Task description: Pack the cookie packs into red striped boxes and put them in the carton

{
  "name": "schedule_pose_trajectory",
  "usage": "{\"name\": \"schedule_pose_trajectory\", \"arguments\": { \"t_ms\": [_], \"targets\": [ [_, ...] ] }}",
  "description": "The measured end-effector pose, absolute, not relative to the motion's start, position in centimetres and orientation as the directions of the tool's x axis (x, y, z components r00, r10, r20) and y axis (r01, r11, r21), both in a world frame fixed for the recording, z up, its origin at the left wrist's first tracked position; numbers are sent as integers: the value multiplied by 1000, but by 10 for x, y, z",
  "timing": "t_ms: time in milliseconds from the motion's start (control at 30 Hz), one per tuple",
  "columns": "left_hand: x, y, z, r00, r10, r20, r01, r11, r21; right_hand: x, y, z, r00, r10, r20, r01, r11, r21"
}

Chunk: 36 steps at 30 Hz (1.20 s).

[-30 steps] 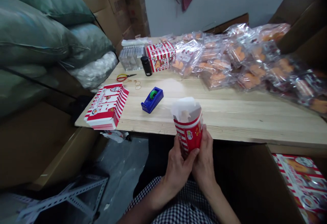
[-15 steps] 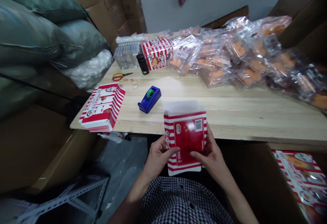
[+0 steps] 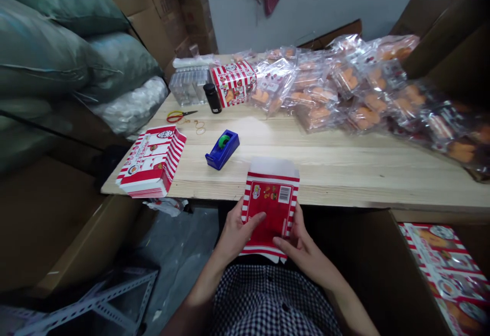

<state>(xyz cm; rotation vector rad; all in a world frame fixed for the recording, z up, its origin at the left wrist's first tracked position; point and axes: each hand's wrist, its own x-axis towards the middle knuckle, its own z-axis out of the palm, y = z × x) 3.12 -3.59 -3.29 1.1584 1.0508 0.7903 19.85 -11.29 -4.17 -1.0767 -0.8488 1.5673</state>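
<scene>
Carton (image 3: 270, 208) between both hands' fingers (image 3: 255, 219)

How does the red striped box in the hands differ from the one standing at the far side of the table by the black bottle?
The held box is gripped by the left hand and right hand at the near table edge; the far box stands on the table untouched. The held box shows its barcode panel with a white flap open on top; the far box looks closed. Both are red-and-white striped.

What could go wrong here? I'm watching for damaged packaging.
The red-striped carton is held over the lap by both the left hand and right hand, off the table; a hard squeeze could crease it. The stack of flat cartons overhangs the table's corner and might slide off.
</scene>
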Motion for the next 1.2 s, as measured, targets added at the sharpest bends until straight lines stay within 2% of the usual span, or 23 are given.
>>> {"name": "schedule_pose_trajectory", "arguments": {
  "t_ms": [133, 233, 333, 467, 533, 667, 800, 900, 1033, 1200],
  "targets": [
    [32, -41, -50, 400, 868, -293, -102, 360, 927, 211, -112, -48, -88, 948, -304, -368, -315, -875],
    [32, -48, -60, 463, 837, -293, -147, 399, 905, 221, -105, -54, -34, 963, -266, -440, -253, -862],
    [28, -52, -65, 505, 827, -246, -114, 346, 931, 227, -98, -61, -37, 974, -222, -486, -211, -848],
    [21, -48, -65, 569, 805, -168, 2, 204, 979, 230, -94, -70, 40, 969, -246, -430, -205, -879],
    [20, -43, -64, 515, 851, -106, -37, 146, 989, 229, -94, -76, 84, 958, -275, -421, -217, -881],
    [20, -32, -62, 276, 961, -33, -171, 82, 982, 226, -96, -87, 73, 941, -331, -421, -272, -865],
    [20, -24, -65, 286, 957, -48, -193, 106, 975, 225, -101, -95, 25, 943, -331, -412, -292, -863],
    [18, -23, -70, 313, 945, -91, -121, 135, 984, 225, -105, -104, -18, 944, -328, -399, -308, -864],
    [14, -23, -79, 291, 953, -84, 58, 70, 996, 222, -110, -109, -55, 943, -329, -391, -323, -862],
    [10, -22, -73, 285, 958, -45, 141, 5, 990, 228, -102, -87, 134, 980, -150, -375, -90, -923]
  ]
}}
